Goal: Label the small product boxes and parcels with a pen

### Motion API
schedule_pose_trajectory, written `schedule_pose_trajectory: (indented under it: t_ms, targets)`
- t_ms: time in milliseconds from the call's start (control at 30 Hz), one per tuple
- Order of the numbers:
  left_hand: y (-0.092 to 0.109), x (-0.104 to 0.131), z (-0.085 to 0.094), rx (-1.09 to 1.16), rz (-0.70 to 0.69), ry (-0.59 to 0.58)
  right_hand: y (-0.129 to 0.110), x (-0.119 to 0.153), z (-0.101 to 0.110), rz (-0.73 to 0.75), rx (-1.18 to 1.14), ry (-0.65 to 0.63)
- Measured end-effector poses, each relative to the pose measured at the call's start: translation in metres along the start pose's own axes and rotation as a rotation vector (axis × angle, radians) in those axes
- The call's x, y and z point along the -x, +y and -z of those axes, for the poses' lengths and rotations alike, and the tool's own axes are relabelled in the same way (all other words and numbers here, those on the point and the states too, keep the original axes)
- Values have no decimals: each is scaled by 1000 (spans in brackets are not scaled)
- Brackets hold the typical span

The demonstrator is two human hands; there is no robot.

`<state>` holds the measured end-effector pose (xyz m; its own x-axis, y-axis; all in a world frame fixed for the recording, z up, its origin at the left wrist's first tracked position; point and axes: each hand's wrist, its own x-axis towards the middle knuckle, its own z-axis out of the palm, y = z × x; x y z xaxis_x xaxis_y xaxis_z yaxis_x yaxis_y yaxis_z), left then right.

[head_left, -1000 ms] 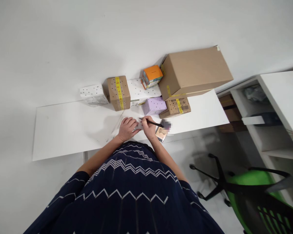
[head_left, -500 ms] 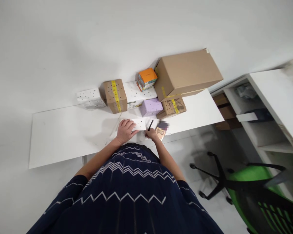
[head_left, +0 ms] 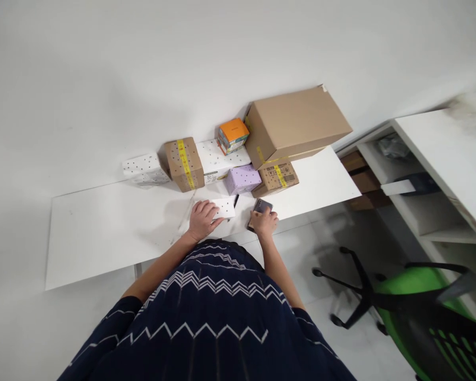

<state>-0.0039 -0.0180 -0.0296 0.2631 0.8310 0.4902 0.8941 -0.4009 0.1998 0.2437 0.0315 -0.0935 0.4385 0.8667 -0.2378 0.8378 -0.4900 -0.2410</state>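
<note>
My left hand [head_left: 202, 218] rests over the left end of a small white dotted box [head_left: 224, 208], fingers across its top and thumb along its near side. A black pen [head_left: 236, 200] lies against the box's right end, partly hidden by it. To the right, my right hand [head_left: 265, 222] has its fingers around a dark phone [head_left: 262, 205] at the front edge of the white table [head_left: 103, 227]. The hand covers much of the phone.
Along the wall stand a white dotted box [head_left: 143, 165], a taped brown box [head_left: 186, 164], an orange box [head_left: 233, 132], a purple box [head_left: 243, 179], a smaller carton [head_left: 277, 177] and a large carton [head_left: 297, 121]. A green chair [head_left: 412, 288] and white shelves [head_left: 436, 206] are at right.
My right hand has let go of the pen, which now lies by the box, and has moved right onto the phone. My left hand stays on the white box.
</note>
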Motion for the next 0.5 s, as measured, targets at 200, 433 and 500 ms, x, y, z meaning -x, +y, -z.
schedule_pose_trajectory:
  t_ms: [200,433,500]
  targets:
    - [-1,1,-2,23,43,-55,8,5,-12,-57,27,-85]
    - [-2,-1,-1,-1,0,-8,10,-5,-16,-60,3,-120]
    - [-2,-1,-1,6,-1,-6,16,-6,-12,-92,-56,-140]
